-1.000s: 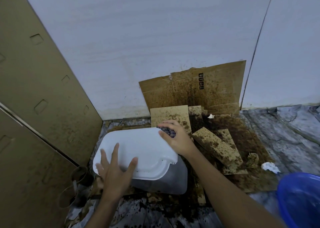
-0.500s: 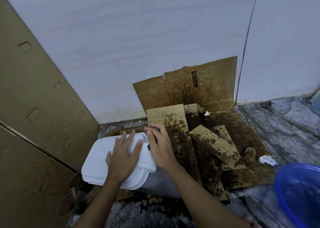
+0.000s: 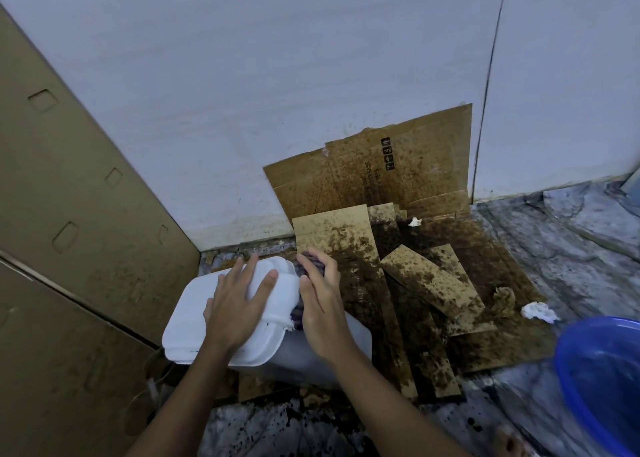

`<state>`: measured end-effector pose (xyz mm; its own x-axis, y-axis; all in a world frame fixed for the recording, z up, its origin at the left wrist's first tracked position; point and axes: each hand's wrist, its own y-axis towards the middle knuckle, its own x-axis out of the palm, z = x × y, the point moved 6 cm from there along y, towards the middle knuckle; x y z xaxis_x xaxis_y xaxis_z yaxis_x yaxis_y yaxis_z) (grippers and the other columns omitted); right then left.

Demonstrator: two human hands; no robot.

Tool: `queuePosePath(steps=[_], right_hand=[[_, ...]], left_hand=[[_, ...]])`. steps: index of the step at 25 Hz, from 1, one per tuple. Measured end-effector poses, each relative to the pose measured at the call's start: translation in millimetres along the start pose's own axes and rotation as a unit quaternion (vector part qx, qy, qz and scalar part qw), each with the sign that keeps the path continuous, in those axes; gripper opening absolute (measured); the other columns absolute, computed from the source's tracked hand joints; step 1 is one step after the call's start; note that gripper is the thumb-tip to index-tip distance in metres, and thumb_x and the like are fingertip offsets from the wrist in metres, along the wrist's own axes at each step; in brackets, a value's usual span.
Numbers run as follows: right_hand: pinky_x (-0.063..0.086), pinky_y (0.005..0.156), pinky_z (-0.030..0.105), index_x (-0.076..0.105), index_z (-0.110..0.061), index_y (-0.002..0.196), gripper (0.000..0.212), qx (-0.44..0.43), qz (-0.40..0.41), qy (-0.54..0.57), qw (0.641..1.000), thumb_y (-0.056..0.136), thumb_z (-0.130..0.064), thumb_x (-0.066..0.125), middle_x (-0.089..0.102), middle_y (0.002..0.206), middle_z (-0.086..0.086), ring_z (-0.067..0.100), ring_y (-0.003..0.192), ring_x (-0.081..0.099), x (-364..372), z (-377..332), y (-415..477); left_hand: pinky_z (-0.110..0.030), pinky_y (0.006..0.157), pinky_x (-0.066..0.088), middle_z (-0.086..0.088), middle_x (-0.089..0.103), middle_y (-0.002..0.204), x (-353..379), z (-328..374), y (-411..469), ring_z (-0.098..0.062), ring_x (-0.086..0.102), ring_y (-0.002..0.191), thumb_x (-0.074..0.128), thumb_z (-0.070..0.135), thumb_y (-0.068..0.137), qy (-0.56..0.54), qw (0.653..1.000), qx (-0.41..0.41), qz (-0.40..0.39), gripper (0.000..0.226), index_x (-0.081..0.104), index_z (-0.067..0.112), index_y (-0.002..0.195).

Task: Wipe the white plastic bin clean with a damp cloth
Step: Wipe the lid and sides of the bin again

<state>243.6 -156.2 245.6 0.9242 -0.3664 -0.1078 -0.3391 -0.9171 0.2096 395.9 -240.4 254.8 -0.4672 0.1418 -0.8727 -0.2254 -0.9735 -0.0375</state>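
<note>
The left hand (image 3: 239,309) lies flat, fingers spread, on the white plastic bin (image 3: 194,332), steadying it. Just beside it, the right hand (image 3: 320,312) is closed around a dark cloth (image 3: 310,267), pressed against the bin's right edge. The bin lies on the floor under both hands, on stained cardboard (image 3: 408,283) that spreads out beyond the right hand. Further right stands a blue basin (image 3: 602,380). The visible top looks white already; the greyer lower side probably remains.
</note>
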Motion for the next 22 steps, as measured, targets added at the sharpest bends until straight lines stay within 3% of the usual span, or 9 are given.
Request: queuePosePath(steps=[4,7,10,12,17,22], right_hand=[[0.022,0.110,0.005,0.042,-0.016,0.151,0.043,-0.037,0.001,0.001,0.999,0.110,-0.026,0.035,0.024,0.156,-0.016,-0.004,0.146,0.020,-5,-16,-11],[0.015,0.116,0.009,0.034,-0.021,0.155,0.045,-0.053,-0.053,-0.005,0.997,0.110,-0.025,0.033,0.020,0.161,-0.017,-0.007,0.148,0.013,0,-29,-16],[0.003,0.120,0.029,0.022,-0.029,0.159,0.048,-0.064,-0.088,-0.153,0.982,0.111,-0.032,0.025,0.009,0.166,-0.022,-0.006,0.151,-0.006,9,-20,-11],[0.001,0.119,0.035,0.017,-0.034,0.159,0.049,-0.046,-0.084,-0.199,0.975,0.111,-0.035,0.024,0.002,0.166,-0.024,-0.006,0.150,-0.013,13,-10,-7],[0.011,0.126,0.037,0.017,-0.031,0.158,0.051,0.046,-0.025,-0.069,0.996,0.110,-0.031,0.032,0.003,0.160,-0.024,-0.001,0.152,-0.005,13,-5,2],[0.019,0.125,0.035,0.014,-0.038,0.158,0.052,0.051,-0.015,-0.043,0.998,0.109,-0.042,0.029,-0.008,0.162,-0.029,0.002,0.154,-0.005,18,-3,-21]], left_hand=[[-0.061,0.122,0.013,0.017,0.011,0.169,3,1,-3,-0.020,0.010,0.157,0.003,0.095,0.073,0.005,1.000,-0.003,-0.001,0.093,0.017,0.052,0.155],[-0.060,0.123,0.007,0.016,0.010,0.169,7,5,-2,-0.019,0.005,0.157,0.000,0.079,0.089,-0.012,1.000,-0.012,-0.011,0.071,0.018,0.055,0.154],[-0.059,0.123,0.004,0.015,0.009,0.169,7,3,2,-0.019,0.002,0.157,0.008,0.064,0.101,-0.010,0.999,-0.021,-0.022,0.055,0.018,0.054,0.154],[-0.058,0.123,0.004,0.015,0.008,0.169,8,1,0,-0.020,0.002,0.157,0.012,0.061,0.103,-0.004,0.999,-0.024,-0.022,0.052,0.018,0.055,0.154],[-0.059,0.122,0.005,0.015,0.008,0.170,14,11,3,-0.021,0.003,0.157,0.012,0.062,0.103,0.012,1.000,-0.019,-0.011,0.052,0.016,0.056,0.154],[-0.061,0.121,0.006,0.014,0.010,0.169,13,13,1,-0.021,0.005,0.157,0.015,0.064,0.101,0.021,1.000,-0.020,-0.007,0.054,0.017,0.056,0.154]])
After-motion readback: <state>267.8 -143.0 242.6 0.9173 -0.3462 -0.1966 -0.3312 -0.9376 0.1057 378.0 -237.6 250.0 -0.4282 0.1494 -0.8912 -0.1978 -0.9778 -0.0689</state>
